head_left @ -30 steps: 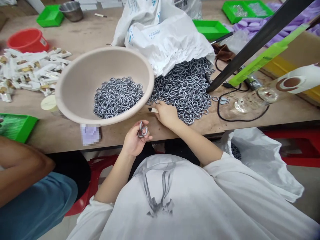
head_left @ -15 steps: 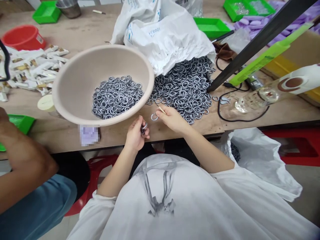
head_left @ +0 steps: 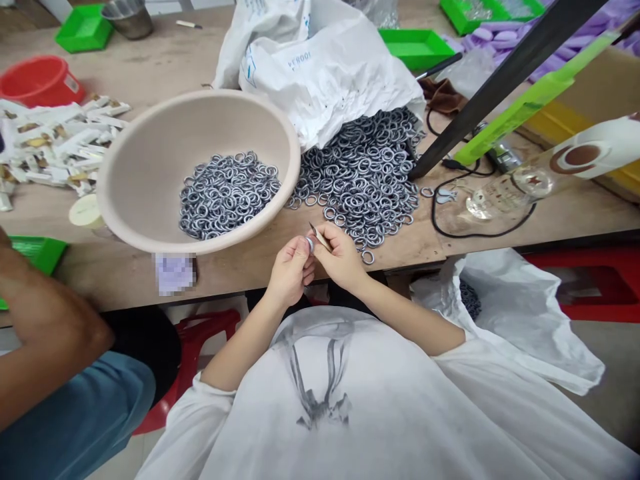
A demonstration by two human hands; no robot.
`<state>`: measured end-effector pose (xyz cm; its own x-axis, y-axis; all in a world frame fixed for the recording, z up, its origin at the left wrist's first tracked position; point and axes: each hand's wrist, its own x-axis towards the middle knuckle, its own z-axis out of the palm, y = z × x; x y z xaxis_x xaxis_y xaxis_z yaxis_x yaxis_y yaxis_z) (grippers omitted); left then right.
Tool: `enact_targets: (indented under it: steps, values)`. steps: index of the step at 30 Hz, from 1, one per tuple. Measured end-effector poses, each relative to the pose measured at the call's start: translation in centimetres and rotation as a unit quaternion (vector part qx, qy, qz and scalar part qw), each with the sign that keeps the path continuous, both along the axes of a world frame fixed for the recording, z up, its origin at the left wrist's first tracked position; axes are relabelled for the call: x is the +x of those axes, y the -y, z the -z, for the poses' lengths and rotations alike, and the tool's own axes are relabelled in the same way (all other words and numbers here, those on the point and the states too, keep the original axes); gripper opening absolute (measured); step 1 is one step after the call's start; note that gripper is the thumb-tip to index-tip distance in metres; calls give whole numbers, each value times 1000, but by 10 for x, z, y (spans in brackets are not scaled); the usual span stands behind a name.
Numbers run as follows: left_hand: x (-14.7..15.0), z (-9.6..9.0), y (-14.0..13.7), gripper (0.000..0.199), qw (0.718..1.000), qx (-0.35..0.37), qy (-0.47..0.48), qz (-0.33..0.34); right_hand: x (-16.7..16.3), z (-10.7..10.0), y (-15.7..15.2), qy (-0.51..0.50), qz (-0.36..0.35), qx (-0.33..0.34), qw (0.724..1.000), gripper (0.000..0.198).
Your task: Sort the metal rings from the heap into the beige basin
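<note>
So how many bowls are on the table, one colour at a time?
Beige bowl with rings in it: 1
Red bowl: 1
Silver bowl: 1
Total: 3 bowls

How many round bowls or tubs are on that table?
3: a beige basin holding metal rings, a red tub behind the white pieces at left, and a metal bowl beside a green tray farther back. Others could be hidden.
</note>
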<state>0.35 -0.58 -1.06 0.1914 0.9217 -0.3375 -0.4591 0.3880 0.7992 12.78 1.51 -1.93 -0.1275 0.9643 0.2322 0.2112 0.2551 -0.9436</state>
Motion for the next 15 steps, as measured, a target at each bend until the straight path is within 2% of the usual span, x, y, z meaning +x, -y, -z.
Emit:
enact_targets:
  steps: [5,10,12,13,15]
  values:
    - [0,-5,-2,49,1000,1,10,-28,6,0,1,-27,-47,21,998,20]
    - [3,-7,0,48,1000,7,-2,-16,7,-2,-9,-94,-98,-60,989,39]
    - [4,-9,1,49,1000,1,-6,-6,10,-7,-12,-86,-98,-72,989,43]
    - [4,-11,2,49,1000,-5,-4,-3,13,-10,-12,-65,-83,-55,993,45]
    - [3,-14,3,50,1000,-22,5,-3,18,-15,-10,9,-54,21,998,46]
